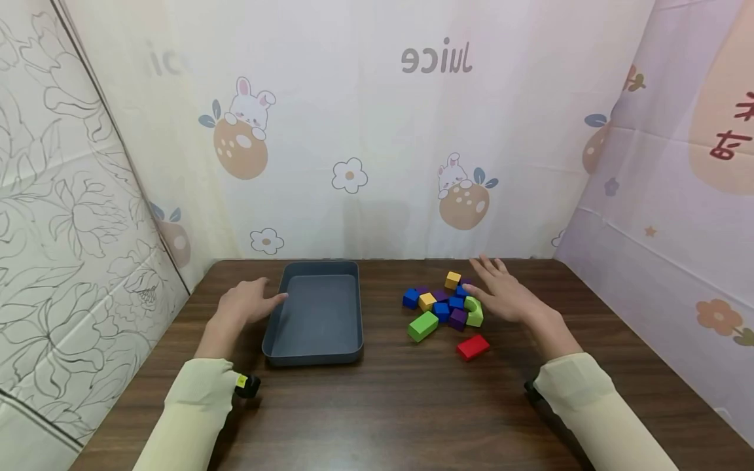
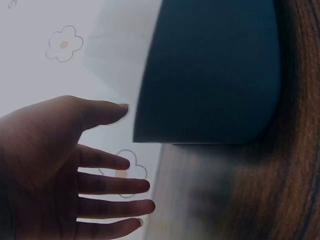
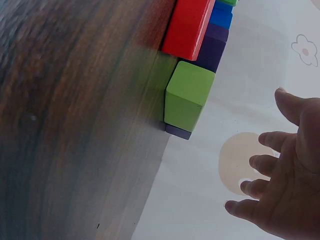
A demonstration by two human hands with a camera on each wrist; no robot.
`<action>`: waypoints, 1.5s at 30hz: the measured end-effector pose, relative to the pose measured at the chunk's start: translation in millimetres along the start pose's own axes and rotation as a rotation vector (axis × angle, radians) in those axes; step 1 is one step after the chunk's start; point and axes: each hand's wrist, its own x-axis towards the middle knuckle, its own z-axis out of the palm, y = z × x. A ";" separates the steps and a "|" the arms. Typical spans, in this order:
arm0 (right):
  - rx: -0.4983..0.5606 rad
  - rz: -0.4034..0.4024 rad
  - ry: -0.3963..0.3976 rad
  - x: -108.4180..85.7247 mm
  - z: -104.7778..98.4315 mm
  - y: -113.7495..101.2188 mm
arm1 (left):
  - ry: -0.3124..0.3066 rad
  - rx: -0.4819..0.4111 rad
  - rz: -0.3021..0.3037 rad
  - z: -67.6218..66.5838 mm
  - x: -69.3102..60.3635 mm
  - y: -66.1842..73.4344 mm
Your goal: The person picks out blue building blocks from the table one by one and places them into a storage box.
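Observation:
A dark grey tray (image 1: 315,314) lies left of centre in the head view. My left hand (image 1: 244,304) is at its left side, fingers spread and holding nothing; in the left wrist view the hand (image 2: 65,160) shows a gap to the tray wall (image 2: 210,75). My right hand (image 1: 509,294), also spread and empty, hovers at the right edge of a group of blocks. Among them are a light green curved block (image 1: 474,312), a green block (image 1: 423,326) and several blue, purple and yellow cubes. Nearer the front lies a red block (image 1: 473,347), also seen red (image 3: 190,27) in the right wrist view.
The brown wooden table (image 1: 377,405) runs back to a printed curtain (image 1: 365,131). More patterned cloth hangs at the left and right sides. A dark band with a yellow tag (image 1: 246,384) is at the left wrist.

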 end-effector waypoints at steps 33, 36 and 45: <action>0.043 -0.020 0.092 3.1 -1.2 -2.7 | -0.145 -0.372 0.007 16.7 2.6 0.6; 0.044 -0.021 0.097 3.0 -1.7 -2.6 | -0.146 -0.367 0.011 16.6 2.7 1.1; 0.040 -0.040 0.127 2.3 -1.6 -2.8 | -0.155 -0.357 0.010 16.7 5.3 2.5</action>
